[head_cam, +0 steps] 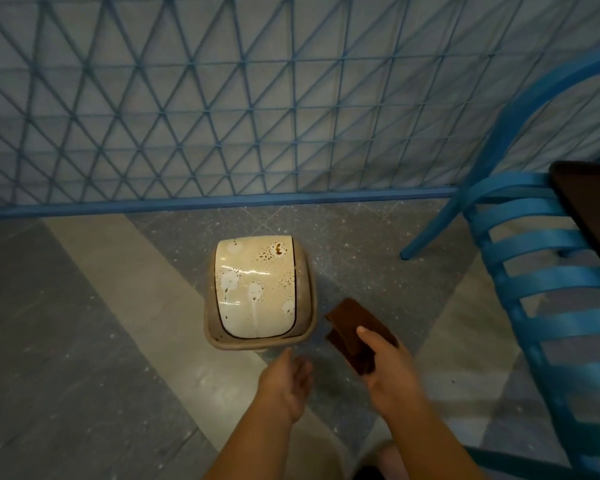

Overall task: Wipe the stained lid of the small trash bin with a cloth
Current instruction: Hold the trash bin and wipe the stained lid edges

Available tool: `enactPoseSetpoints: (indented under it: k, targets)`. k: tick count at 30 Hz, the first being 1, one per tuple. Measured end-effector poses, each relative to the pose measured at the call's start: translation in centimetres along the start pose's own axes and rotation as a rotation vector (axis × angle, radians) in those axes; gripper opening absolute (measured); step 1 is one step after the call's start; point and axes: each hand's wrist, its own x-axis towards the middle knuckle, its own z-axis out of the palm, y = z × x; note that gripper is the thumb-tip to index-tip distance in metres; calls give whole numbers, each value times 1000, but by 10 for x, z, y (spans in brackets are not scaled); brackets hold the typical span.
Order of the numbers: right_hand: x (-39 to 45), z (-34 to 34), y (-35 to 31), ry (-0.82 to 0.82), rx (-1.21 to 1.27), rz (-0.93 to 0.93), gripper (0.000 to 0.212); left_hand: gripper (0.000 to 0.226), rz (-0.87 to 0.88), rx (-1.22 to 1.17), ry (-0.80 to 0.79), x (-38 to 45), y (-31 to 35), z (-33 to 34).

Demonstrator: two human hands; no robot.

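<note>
One small cream plastic trash bin (260, 296), one folded brown cloth (355, 336), one blue slatted metal chair (548, 282), two bare hands.

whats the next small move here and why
Probably bring the right hand with the brown cloth left onto the lid: the cloth hangs beside the bin, clear of it, and brown specks and white blotches cover the lid.
</note>
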Motion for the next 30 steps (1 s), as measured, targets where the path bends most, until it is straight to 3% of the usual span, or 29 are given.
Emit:
enactPoseSetpoints:
  k: [4, 12, 14, 19, 21, 25, 28, 30]
  targets:
    - [11, 0, 5, 5, 33, 21, 58, 43, 55, -171, 76, 21, -4, 9]
    - [16, 5, 5, -1, 19, 12, 52, 39, 117, -293, 104, 22, 1, 0]
    - [12, 6, 4, -12, -6, 14, 55, 37, 126, -285, 128, 21, 4, -9]
    - [2, 10, 1, -59, -80, 25, 29, 35, 212, -169, 239, 12, 17, -44]
    - [-1, 13, 4, -51, -119, 22, 31, 33, 248, -128, 288, 6, 26, -59]
    - [2, 16, 16, -55, -112, 44, 23, 35, 280, -65, 284, 5, 41, -86]
    - [3, 17, 25, -47, -114, 100, 47, 40, 271, -39, 241, 2, 43, -91]
    - [3, 18, 27, -65, -131, 136, 50, 43, 274, -28, 224, 1, 43, -92]
